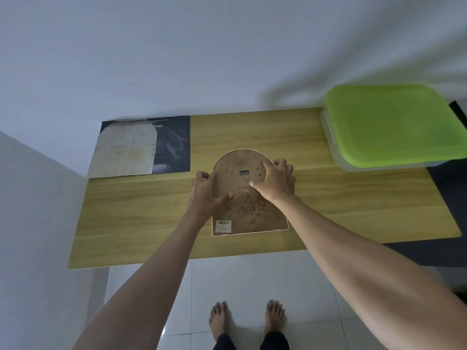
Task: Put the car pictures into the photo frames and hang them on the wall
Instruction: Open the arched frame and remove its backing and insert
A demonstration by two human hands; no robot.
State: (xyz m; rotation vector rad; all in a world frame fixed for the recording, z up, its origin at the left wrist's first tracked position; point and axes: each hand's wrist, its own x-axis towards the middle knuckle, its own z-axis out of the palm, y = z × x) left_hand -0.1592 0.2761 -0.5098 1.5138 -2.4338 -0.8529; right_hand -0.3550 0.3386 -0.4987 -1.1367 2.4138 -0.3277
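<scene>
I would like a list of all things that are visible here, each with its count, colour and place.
photo frame: one, arched, brown back facing up, white edge, middle of the table.
hanger: one, dark metal, on the frame's back near the top.
label: one, white, frame's near left corner.
car picture: one, dark, far left of the table.
arched sheet: one, pale, overlapping the picture's left side.
box: one, clear with green lid, far right.
table: one, light wood, against the white wall.
left hand: grips the frame's left edge.
right hand: grips its right edge.
feet: two, bare, on white tiles.
</scene>
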